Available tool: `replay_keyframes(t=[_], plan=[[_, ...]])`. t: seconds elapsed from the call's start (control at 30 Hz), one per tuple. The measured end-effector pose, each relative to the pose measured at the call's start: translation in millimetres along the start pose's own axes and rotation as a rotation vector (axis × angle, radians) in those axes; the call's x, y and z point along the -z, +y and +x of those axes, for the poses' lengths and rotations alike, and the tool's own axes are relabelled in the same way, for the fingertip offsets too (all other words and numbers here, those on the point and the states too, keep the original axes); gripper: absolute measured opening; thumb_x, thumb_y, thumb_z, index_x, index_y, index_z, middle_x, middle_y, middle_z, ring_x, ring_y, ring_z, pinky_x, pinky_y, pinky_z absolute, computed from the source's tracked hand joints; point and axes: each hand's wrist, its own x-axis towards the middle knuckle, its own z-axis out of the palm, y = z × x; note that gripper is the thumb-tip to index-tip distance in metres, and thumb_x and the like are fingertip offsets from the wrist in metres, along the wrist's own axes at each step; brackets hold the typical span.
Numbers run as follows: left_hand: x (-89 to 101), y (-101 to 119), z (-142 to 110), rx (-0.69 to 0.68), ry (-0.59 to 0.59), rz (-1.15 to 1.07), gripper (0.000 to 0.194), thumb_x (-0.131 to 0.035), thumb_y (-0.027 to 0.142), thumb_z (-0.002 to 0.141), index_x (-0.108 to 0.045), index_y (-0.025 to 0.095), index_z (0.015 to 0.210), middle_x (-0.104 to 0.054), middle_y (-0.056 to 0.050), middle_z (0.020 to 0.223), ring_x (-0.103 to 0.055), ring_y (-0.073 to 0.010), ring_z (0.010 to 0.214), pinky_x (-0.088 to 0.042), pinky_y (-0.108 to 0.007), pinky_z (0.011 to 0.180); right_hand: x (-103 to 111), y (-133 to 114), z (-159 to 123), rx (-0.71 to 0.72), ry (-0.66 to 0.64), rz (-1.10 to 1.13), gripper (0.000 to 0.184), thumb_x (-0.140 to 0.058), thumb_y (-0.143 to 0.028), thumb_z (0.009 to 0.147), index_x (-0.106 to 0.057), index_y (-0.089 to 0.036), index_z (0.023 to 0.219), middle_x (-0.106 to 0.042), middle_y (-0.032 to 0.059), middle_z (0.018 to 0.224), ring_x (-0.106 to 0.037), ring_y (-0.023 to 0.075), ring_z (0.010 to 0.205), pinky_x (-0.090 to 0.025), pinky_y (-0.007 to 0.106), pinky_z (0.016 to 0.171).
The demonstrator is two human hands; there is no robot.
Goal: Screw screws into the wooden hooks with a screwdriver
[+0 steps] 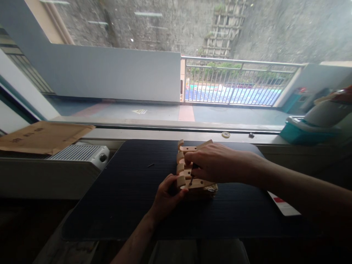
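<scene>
Several pale wooden brackets with curved, hook-like ends and dark holes lie side by side at the middle of the dark table. My left hand grips the near left end of the nearest bracket, thumb in front and fingers behind. In my right hand is a small screwdriver with a dark handle, pointing down. Its tip meets the nearest bracket near one of the holes. That hand hides much of the farther brackets. Beneath them sits a brown block with crumpled clear wrapping at its right end.
A thin dark screw or pin lies left on the black table. A white card with red print is at the right edge. Behind stand a radiator with a brown envelope, a tape roll and a teal box.
</scene>
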Motion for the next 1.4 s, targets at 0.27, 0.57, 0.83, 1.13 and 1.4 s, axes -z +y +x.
replay_keyframes(t=[0.27,0.57,0.83,1.13,1.4], plan=[[1.5,3.4,1.5,0.011,-0.024,-0.035,0.024,-0.066,0.025,0.075,-0.055,0.019,0.096,-0.053,0.0,0.084,-0.054,-0.0137,0.076,-0.046,-0.025,0.069,-9.4,4.9,1.3,0.018,0.045,0.048,0.016,-0.044,-0.019,0.088,-0.059,-0.014,0.084,-0.06,0.0043,0.074,-0.052,0.0124,0.064,-0.029,0.025,0.053],[1.6,5.4,2.9,0.056,-0.023,-0.053,0.024,-0.066,0.027,0.076,-0.056,0.019,0.097,-0.054,0.0,0.085,-0.054,-0.0141,0.078,-0.045,-0.025,0.07,-4.6,1.7,0.4,0.007,0.03,0.003,0.015,-0.045,-0.023,0.088,-0.059,-0.017,0.086,-0.062,0.0033,0.078,-0.053,0.0138,0.066,-0.031,0.027,0.059],[1.2,1.5,2.6,0.015,-0.026,-0.023,0.025,-0.067,0.026,0.076,-0.057,0.02,0.098,-0.054,0.0,0.085,-0.054,-0.0136,0.078,-0.045,-0.024,0.071,-8.8,-2.2,-0.7,0.008,0.038,0.022,0.013,-0.044,-0.017,0.086,-0.057,-0.014,0.084,-0.061,0.0057,0.078,-0.053,0.0129,0.066,-0.03,0.024,0.053],[1.6,-0.1,1.9,0.018,-0.054,-0.026,0.024,-0.065,0.027,0.078,-0.056,0.02,0.099,-0.055,-0.001,0.09,-0.056,-0.0152,0.083,-0.046,-0.026,0.075,-10.1,-3.5,4.5,-0.085,0.043,-0.04,0.023,-0.039,-0.028,0.09,-0.057,-0.014,0.092,-0.063,0.0073,0.077,-0.057,0.0164,0.066,-0.032,0.027,0.054],[2.7,3.7,3.3,0.048,-0.049,-0.028,0.025,-0.066,0.03,0.076,-0.057,0.019,0.096,-0.055,-0.001,0.085,-0.055,-0.0147,0.078,-0.047,-0.026,0.071,-7.6,-2.7,-2.0,0.012,0.036,0.043,0.015,-0.045,-0.019,0.088,-0.059,-0.014,0.086,-0.061,0.0063,0.08,-0.054,0.0138,0.071,-0.031,0.025,0.057]])
